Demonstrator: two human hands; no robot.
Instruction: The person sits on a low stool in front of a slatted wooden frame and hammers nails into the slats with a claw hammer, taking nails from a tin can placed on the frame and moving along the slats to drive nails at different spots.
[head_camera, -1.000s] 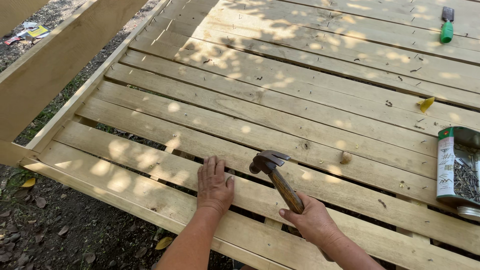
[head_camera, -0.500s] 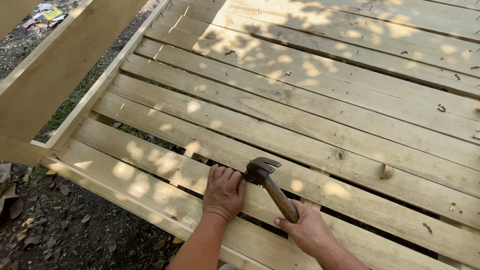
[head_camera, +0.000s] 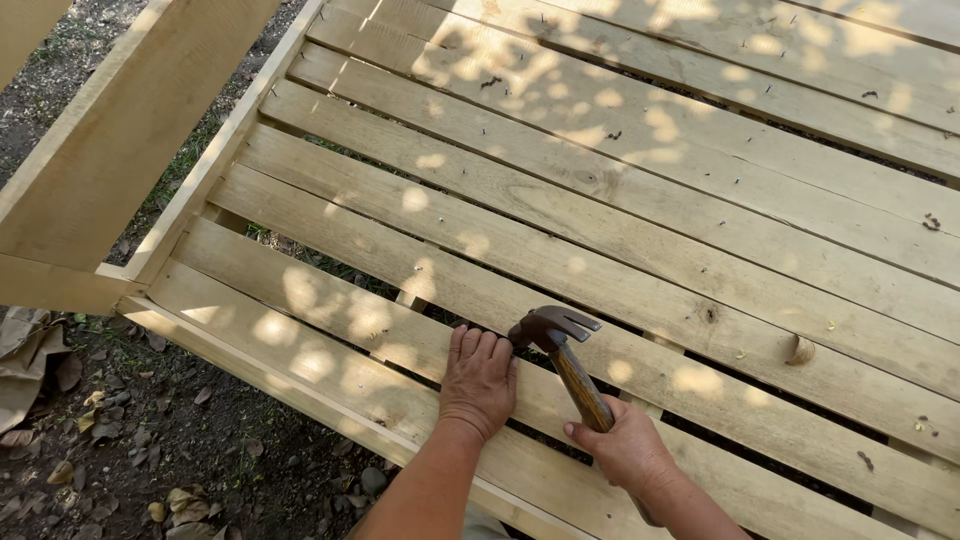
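A: Where is the hammer (head_camera: 565, 355)?
B: Clenched in the right hand (head_camera: 628, 450) by its wooden handle, head tilted up-left, just beside the left hand's fingertips.
A: And the left hand (head_camera: 478, 382)?
B: Released, flat on a plank (head_camera: 330, 330), palm down.
A: Surroundings?
B: More planks beyond the hands; a wood curl (head_camera: 800, 350) well right; dirt and leaves (head_camera: 120, 440) left.

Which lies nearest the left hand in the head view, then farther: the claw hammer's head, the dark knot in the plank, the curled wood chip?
1. Claw hammer head, just right of the left hand.
2. Dark knot, farther right.
3. Curled wood chip, farthest right.
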